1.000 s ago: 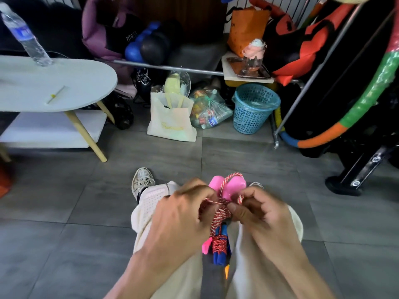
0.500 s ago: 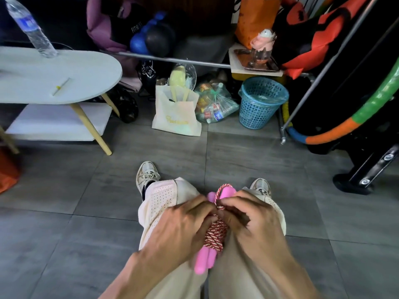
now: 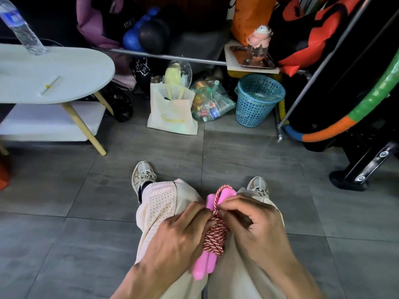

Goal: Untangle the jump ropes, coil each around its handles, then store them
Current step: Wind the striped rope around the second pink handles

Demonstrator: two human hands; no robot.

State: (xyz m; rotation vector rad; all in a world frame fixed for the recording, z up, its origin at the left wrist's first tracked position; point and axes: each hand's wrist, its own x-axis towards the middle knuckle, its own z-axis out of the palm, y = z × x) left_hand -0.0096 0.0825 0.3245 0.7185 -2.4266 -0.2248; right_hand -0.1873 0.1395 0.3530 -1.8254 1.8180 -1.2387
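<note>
1. The left hand (image 3: 177, 238) is curling its grip round the pink handles (image 3: 205, 266) and pressing its fingertips against the coil; the right hand (image 3: 248, 223) is pinching the red-and-white rope (image 3: 216, 231) near the handle tops, beside a small loop (image 3: 223, 188) sticking up
2. A second ago a blue-handled rope was showing under this bundle; it is no longer showing, and the hands are sitting lower over the lap; I judge the tail is being tucked in, so this rope is nearly ready to store
3. The bundle is resting between the knees, above the grey tiled floor (image 3: 64, 244)
4. Further out, a blue basket (image 3: 257, 100), a cream bag (image 3: 172, 113) and a white table (image 3: 64, 70) carrying a water bottle (image 3: 21, 29) are standing
</note>
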